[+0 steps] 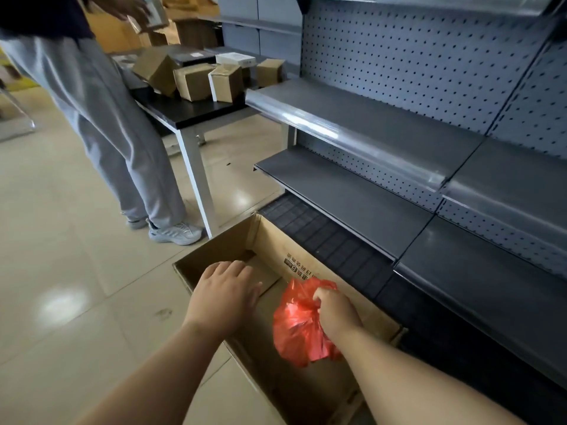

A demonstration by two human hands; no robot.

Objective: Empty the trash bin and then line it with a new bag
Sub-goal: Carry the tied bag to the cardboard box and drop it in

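Observation:
A large open cardboard box (270, 240) stands on the floor against the foot of the shelving and serves as the bin. My right hand (336, 309) is closed on a crumpled red plastic bag (299, 326), which hangs over the box's inside. My left hand (225, 294) hovers palm down over the left part of the box opening, fingers slightly spread and holding nothing. The bottom of the box beneath my hands looks like bare cardboard.
Grey metal shelves (383, 133) with a pegboard back run along the right. A black table (196, 113) with white legs carries several small cardboard boxes (193, 81). Another person in grey trousers (119, 133) stands at the table on the tiled floor (67, 271).

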